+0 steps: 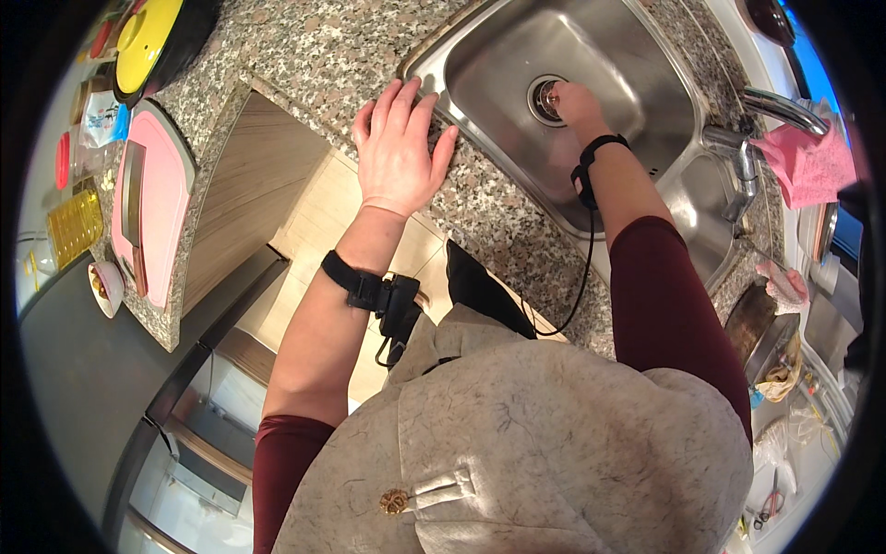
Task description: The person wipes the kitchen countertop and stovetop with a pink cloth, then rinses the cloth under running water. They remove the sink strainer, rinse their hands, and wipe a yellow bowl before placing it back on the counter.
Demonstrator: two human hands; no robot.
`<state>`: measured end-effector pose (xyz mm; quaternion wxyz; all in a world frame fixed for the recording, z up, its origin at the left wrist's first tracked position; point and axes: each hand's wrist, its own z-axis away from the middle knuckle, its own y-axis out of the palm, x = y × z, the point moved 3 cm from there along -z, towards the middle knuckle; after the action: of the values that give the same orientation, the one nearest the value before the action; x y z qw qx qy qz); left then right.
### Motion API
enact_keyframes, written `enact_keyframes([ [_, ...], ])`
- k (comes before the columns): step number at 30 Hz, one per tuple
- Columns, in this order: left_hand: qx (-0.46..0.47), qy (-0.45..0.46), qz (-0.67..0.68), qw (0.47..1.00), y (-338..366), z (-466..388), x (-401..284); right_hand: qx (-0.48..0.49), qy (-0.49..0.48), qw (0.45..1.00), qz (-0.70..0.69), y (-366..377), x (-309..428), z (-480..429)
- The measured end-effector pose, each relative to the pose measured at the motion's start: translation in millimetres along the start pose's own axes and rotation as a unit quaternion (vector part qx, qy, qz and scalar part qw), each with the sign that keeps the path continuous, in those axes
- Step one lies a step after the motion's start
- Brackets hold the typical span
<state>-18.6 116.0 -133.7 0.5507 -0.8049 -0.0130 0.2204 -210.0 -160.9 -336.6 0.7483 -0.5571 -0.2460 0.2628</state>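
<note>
My left hand (401, 149) lies palm down on the speckled granite countertop (477, 201), its fingers spread beside the front corner of the sink. Inside the stainless steel sink (623, 111), my right hand (576, 105) reaches down to the drain, with its fingers curled around the drain strainer (552, 97). The fingertips are partly hidden by the hand. A metal drain ring (531, 104) shows around the strainer. Both wrists wear black straps, and a cable hangs from the right one.
On the left counter lie a pink cutting board (163, 201) and a knife (131, 201). A black pan with a yellow lid (149, 48) stands behind them, near an oil bottle (75, 225). The faucet (744, 166) rises at the right, beside a pink cloth (806, 166).
</note>
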Motion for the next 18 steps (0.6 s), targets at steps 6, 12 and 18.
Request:
enact_keyframes([
  [6, -0.003, -0.006, -0.002, 1.000, 0, 1, 0, 0.015, -0.006, 1.000, 0.023, -2, 6, 0],
  [12, -0.009, -0.004, -0.004, 1.000, 3, 2, 2, 0.019, 0.016, 1.000, 0.004, -1, 5, 3],
  [18, -0.009, 0.004, -0.016, 1.000, 1, 3, 1, -0.076, 0.007, 0.989, -0.127, -83, -4, 32],
])
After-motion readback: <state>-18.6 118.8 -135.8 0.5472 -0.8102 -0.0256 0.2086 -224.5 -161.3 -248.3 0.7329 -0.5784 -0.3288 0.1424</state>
